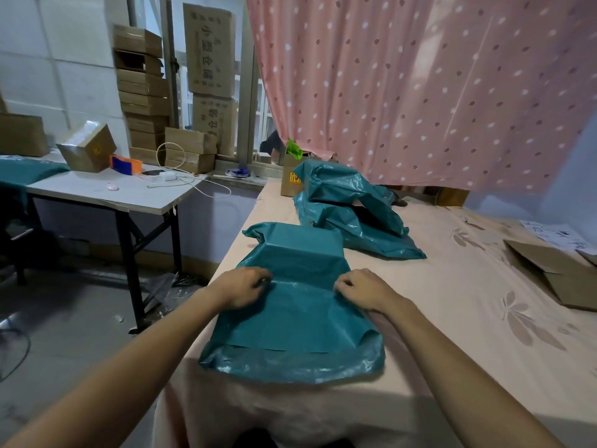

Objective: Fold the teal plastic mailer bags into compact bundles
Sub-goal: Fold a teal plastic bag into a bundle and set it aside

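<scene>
A teal mailer bag lies flat on the pink bed sheet right in front of me, with a boxy bulge at its far end. My left hand pinches the bag's left edge about midway along. My right hand pinches the right edge opposite it. Both hands have fingers curled onto the plastic. Further back lies a rumpled pile of teal mailer bags, untouched.
A flattened cardboard box lies at the bed's right side, with a paper sheet behind it. A small brown carton stands behind the pile. A white table with boxes and cables stands to the left. A pink curtain hangs behind.
</scene>
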